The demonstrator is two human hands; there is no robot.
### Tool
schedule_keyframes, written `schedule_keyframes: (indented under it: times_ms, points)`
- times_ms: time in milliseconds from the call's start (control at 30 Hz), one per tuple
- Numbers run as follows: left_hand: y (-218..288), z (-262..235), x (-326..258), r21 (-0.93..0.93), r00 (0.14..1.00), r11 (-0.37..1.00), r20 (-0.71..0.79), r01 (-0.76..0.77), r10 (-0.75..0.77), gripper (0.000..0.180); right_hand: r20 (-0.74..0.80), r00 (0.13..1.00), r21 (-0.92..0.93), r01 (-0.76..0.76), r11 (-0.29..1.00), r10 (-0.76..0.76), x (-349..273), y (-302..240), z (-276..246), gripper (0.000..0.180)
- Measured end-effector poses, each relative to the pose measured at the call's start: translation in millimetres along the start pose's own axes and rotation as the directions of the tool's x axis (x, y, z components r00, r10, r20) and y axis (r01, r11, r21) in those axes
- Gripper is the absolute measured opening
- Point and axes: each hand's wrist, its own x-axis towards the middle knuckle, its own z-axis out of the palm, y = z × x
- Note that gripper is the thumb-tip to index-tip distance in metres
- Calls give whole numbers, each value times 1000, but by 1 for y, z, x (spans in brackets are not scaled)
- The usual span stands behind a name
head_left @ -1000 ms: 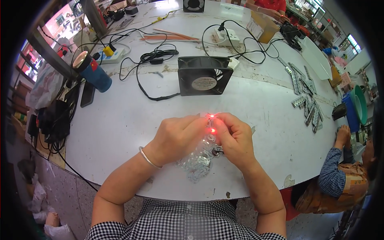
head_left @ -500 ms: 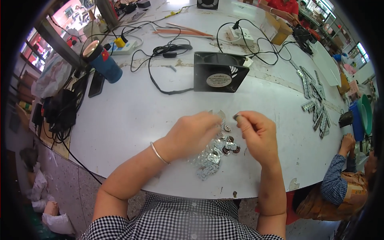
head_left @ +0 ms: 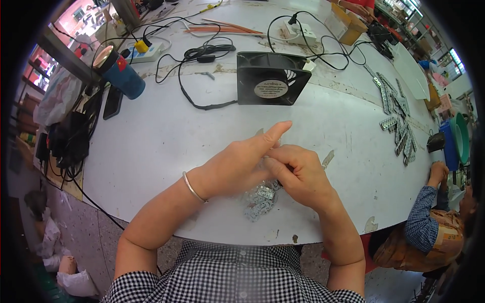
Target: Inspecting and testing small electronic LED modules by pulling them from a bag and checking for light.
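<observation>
White worktable [head_left: 151, 131] fills most of the view, bent at the rim by the fisheye. Someone in a red shirt [head_left: 368, 4] is at the far side, mostly cut off by the top edge. The black cooling fan [head_left: 273, 78] is standing upright beyond the hands, nobody touching it.

Main change: half a second ago the hands were apart, with the right pinching a small dark piece. Now the left hand [head_left: 242, 164] has come back across and meets the right hand [head_left: 300, 171] at the fingertips. I'd read that as the small-part handling still being underway. The red glow from a second ago doesn't show now either.

The pile of small metal parts [head_left: 260, 204] is on the table just below the hands, partly covered by them, so no chance of counting. Left fingers are blurry, right thumb and fingers curled in. Can't tell whether either is clamped on anything.
</observation>
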Motion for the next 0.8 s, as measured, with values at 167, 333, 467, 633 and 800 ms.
schedule_keyframes:
  times_ms: [167, 333, 467, 633, 800]
  points:
    - [4, -2, -1, -8, 995, 998, 81, 64, -63, 90, 84, 995, -42, 50, 998, -46, 0, -7, -6, 15]
    - [12, -17, -1, -29, 998, 998, 6, 56, -56, 78, -19, 999, -22, 44, 999, -45, 0, -3, -10, 12]
    - [6, -31, 2, 74, 962, 985, 213, 156, -168, 32, 19, 1000, -11, -9, 1000, 9, -2, -5, -18, 12]
    - [5, -38, -5, -278, 960, 953, 277, 119, -39, 15, 272, 956, 532, -241, 812, 106, -4, -13, -24, 14]
    - [0, -30, -5, -335, 962, 903, 52, 270, -268, 14, -53, 974, 262, -200, 944, 221, 2, -2, -20, 16]
